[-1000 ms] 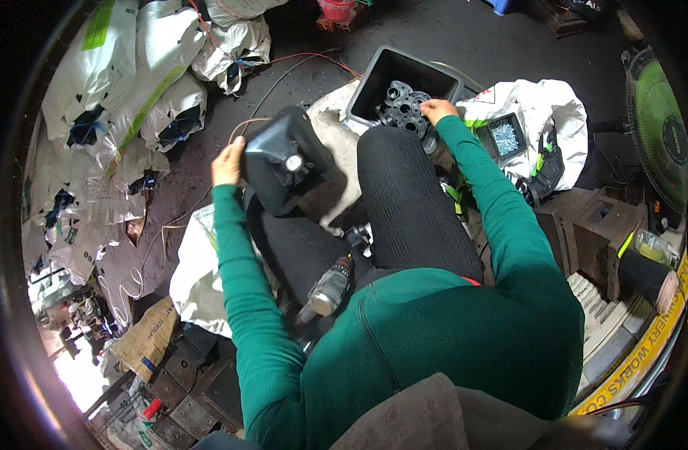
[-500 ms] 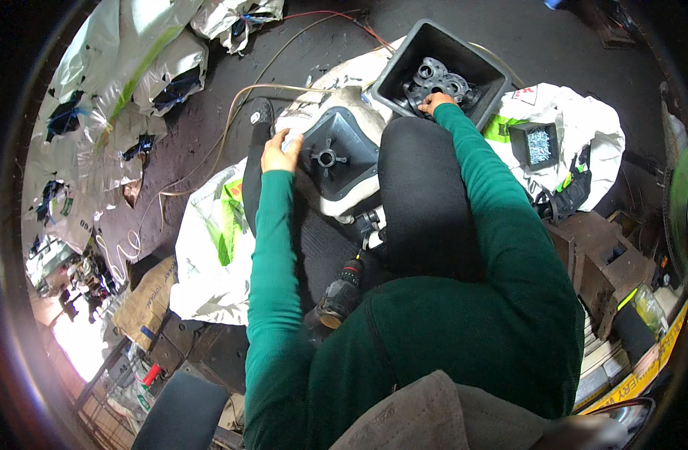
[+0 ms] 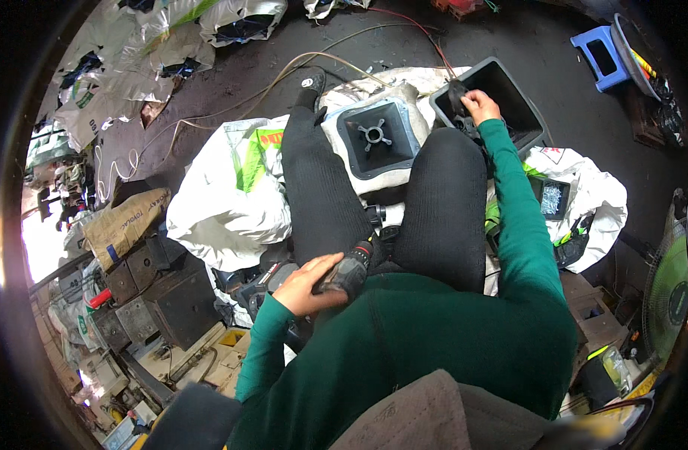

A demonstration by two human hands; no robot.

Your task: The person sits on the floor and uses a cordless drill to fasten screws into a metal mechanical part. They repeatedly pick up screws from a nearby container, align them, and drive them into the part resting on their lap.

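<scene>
I log the drill [image 3: 351, 274] low at the lap, the left hand [image 3: 308, 289] curled snugly about it, presumably for steadiness. The right hand [image 3: 480, 107] is at the bin [image 3: 539, 133], its fingers bunched against a dark part [image 3: 457, 96] (I cannot tell whether it is gripped). The housing [image 3: 350, 142] lies open side up between the legs, likely for access. The drill's bit points forward and slightly right, its long axis running likewise.
</scene>
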